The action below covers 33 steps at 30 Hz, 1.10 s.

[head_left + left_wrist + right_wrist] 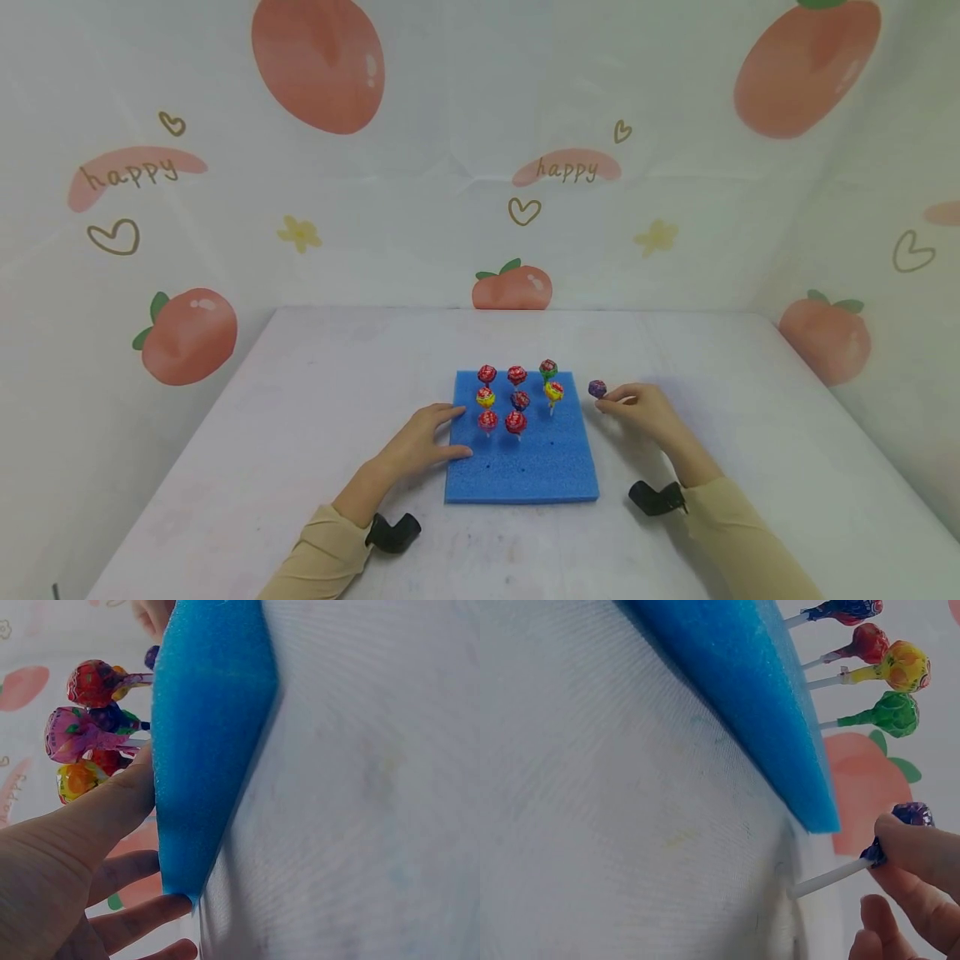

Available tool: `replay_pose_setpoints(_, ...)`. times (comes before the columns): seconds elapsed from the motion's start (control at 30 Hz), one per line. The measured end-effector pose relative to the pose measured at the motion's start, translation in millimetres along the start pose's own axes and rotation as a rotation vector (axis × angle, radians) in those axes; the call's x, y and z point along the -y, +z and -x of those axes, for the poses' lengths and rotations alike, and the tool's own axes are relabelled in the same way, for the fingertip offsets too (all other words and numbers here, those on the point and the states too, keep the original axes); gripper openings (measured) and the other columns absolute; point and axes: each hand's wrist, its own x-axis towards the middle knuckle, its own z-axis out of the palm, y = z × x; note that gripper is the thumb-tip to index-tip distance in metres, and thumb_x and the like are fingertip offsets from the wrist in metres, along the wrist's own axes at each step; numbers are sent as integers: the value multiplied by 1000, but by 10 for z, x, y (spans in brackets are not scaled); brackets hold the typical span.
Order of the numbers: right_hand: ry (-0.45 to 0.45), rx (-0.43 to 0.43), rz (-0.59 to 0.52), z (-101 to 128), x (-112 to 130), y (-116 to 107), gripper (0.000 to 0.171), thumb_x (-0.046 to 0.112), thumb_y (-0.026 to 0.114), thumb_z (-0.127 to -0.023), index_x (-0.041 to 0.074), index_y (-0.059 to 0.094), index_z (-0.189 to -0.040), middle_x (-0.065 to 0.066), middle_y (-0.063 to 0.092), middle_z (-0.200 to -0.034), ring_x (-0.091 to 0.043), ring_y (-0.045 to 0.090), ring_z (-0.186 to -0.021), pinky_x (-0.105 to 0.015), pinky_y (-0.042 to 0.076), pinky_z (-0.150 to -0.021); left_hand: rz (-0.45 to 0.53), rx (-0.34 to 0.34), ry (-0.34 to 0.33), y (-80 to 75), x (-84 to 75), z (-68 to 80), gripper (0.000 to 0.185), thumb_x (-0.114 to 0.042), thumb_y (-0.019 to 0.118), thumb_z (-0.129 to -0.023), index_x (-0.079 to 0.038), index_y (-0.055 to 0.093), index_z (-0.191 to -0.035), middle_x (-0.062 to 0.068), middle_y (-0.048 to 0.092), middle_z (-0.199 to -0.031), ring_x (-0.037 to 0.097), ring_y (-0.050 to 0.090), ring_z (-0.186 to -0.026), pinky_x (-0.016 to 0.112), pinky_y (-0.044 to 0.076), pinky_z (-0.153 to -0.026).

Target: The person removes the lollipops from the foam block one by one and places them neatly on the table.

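Observation:
A blue foam board (525, 487) lies on the table with several wrapped lollipops standing upright in it, among them a pink-and-red lollipop (488, 420), a yellow lollipop (553, 391) and a green lollipop (896, 714). My left hand (422, 437) rests against the board's left side, thumb and fingers spread and fairly straight. In the left wrist view its thumb (112, 806) touches the foam near the sticks. Off the board's right edge, my right hand (647, 410) pinches a purple lollipop (597, 388) just below its head. Its white stick (831, 877) points down, apart from the foam.
Small dark holes (522, 469) show in the nearer part of the board. A white table (337, 367) surrounds it, backed by a printed curtain (420, 208). Each wrist carries a black camera mount, the left mount (393, 533) and the right mount (656, 498).

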Motion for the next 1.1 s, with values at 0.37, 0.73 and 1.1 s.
replay_pose_setpoints(0.37, 34, -8, 37, -23, 19, 41, 33, 33, 70, -81, 1, 72, -89, -20, 67, -104, -24, 57, -87, -23, 40, -64, 8, -4, 4, 3, -2, 9, 69, -36, 73, -79, -6, 48, -136, 18, 46, -140, 36, 40, -132, 52, 36, -108)
replay_pose_setpoints(0.73, 76, -20, 34, -63, 0, 120, 30, 30, 70, -80, 0, 71, -80, -7, 67, -71, -13, 51, -61, -23, 40, -51, 14, 3, -10, 6, -9, 20, 69, -38, 72, -79, -8, 48, -136, 17, 45, -141, 36, 38, -134, 53, 35, -109)
replay_pose_setpoints(1.1, 85, -10, 104, -53, -4, 178, 28, 32, 67, -82, 3, 70, -81, -4, 66, -73, -12, 51, -58, -23, 39, -49, 1, 0, -16, 8, -18, 29, 69, -38, 72, -79, -8, 48, -136, 16, 46, -140, 35, 39, -133, 52, 35, -108)
